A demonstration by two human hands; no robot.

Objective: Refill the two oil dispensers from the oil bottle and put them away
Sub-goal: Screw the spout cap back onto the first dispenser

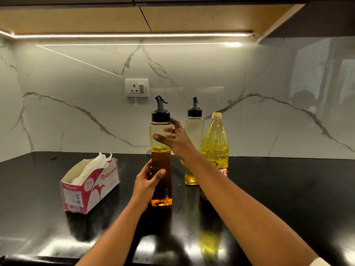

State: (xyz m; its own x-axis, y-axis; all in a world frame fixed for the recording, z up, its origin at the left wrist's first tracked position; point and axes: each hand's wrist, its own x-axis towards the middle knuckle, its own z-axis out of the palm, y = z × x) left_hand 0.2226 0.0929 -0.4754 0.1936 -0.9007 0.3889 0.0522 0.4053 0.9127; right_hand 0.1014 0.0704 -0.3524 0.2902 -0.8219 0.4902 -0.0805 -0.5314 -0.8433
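A tall square oil dispenser (pixel 161 160) with a black pour-spout cap stands on the black counter, about half full of brown oil. My left hand (pixel 147 182) grips its lower part. My right hand (pixel 179 141) reaches round its clear upper part just below the cap, thumb in front and fingers behind. A second dispenser (pixel 194 131) with the same cap stands behind to the right, with only a little yellow oil at its bottom. Next to it on the right stands the yellow oil bottle (pixel 215 144), capped and nearly full.
An open red-and-white tissue box (pixel 90 187) lies on the counter (pixel 288 189) to the left. A wall socket (pixel 136 90) sits on the marble backsplash behind. Wall cabinets with a light strip hang overhead.
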